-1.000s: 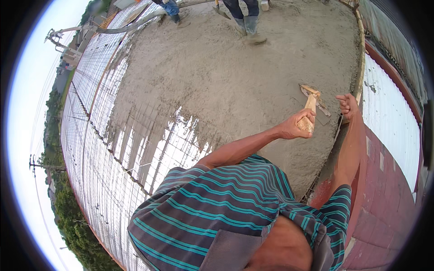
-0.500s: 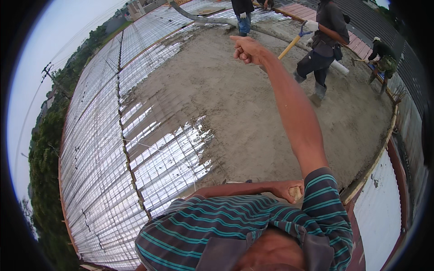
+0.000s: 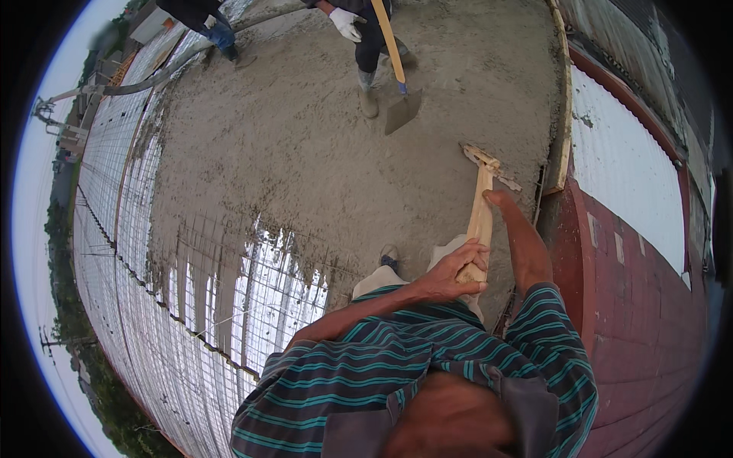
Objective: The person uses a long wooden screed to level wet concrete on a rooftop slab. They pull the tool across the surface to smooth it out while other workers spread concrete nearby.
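Note:
A pale wooden rake-like tool (image 3: 480, 212) slants down in front of me, its wooden crosspiece (image 3: 484, 158) lying on the wet concrete (image 3: 305, 153). My left hand (image 3: 456, 275) is wrapped round the near end of its handle. Farther down the shaft, close to the crosspiece, my right hand (image 3: 500, 199) is closed on the same handle; part of its fingers is hidden. Beneath my arms one dark shoe (image 3: 389, 256) shows on the concrete.
A co-worker in boots (image 3: 369, 99) stands ahead with a yellow-handled shovel (image 3: 402, 107). Another person's jeans (image 3: 221, 37) show beside a thick hose (image 3: 164, 72). Rebar mesh over shiny metal decking (image 3: 279, 278) lies left. A wooden edge board (image 3: 563, 130) borders the right, beside a red roof (image 3: 641, 328).
My right hand has dropped from its outstretched pointing pose and now grips the tool's handle. My left hand still holds the handle's end. The view has tilted down and turned right.

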Action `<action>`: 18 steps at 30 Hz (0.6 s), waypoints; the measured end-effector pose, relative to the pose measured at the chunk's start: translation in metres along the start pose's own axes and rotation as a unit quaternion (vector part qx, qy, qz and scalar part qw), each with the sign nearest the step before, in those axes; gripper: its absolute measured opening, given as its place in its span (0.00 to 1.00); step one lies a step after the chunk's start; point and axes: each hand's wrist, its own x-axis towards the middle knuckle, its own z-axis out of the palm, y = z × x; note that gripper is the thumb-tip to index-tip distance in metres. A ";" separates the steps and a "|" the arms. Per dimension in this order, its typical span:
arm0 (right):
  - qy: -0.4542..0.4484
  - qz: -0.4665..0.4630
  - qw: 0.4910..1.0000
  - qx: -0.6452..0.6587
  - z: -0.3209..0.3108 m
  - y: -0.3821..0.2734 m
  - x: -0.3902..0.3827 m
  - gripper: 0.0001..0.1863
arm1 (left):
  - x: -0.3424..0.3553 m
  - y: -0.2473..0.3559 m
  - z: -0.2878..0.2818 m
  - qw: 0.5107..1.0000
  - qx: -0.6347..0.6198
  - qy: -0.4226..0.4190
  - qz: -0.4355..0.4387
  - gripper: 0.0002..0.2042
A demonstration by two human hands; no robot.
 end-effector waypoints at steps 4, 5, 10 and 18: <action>-0.123 0.061 0.665 0.734 0.044 0.053 0.034 0.39 | 0.040 0.022 -0.004 0.997 -0.042 0.066 0.017 0.12; -0.175 0.001 0.519 0.837 0.045 0.051 0.043 0.39 | 0.054 0.028 -0.010 0.998 -0.033 0.055 0.028 0.11; -0.153 -0.003 0.572 0.806 -0.017 0.008 0.084 0.30 | 0.128 0.079 -0.025 0.986 -0.030 0.159 0.028 0.11; -0.173 -0.013 0.590 0.789 -0.128 -0.028 0.138 0.22 | 0.210 0.104 0.019 0.964 -0.043 0.250 0.084 0.08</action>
